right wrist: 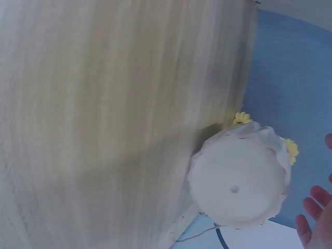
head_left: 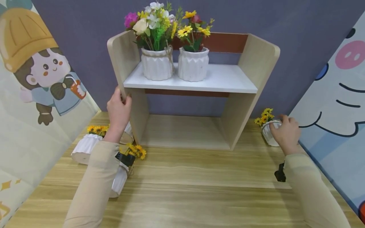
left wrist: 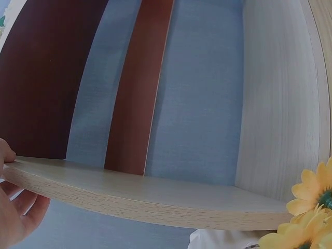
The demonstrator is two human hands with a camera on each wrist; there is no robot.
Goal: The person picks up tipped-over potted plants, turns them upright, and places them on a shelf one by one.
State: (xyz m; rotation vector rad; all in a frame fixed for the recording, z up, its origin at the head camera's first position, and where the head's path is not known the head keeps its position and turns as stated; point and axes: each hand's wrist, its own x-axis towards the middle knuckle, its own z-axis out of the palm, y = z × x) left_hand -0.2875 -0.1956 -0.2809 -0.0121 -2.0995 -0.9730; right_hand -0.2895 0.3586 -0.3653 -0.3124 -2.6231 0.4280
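Note:
My left hand (head_left: pixel 118 110) grips the front edge of the left side panel of a small wooden shelf (head_left: pixel 185 131); in the left wrist view the thumb and fingers (left wrist: pixel 35 211) lie on either side of that panel. At the right, my right hand (head_left: pixel 286 134) reaches over a white flowerpot (head_left: pixel 269 134) with yellow flowers, lying on its side. In the right wrist view the pot's round base (right wrist: pixel 236 184) faces the camera, and the spread fingers (right wrist: pixel 314 207) appear apart from it. Two white flowerpots (head_left: pixel 157 65) with mixed flowers stand upright on the shelf's white upper board.
Several white pots with yellow flowers lie on the table left of the shelf, one (head_left: pixel 85 147) near the left wall and another (head_left: pixel 119 180) under my left wrist. Cartoon-printed panels (head_left: pixel 339 104) flank the wooden table (head_left: pixel 199 190). A grey wall (head_left: pixel 299 38) stands behind.

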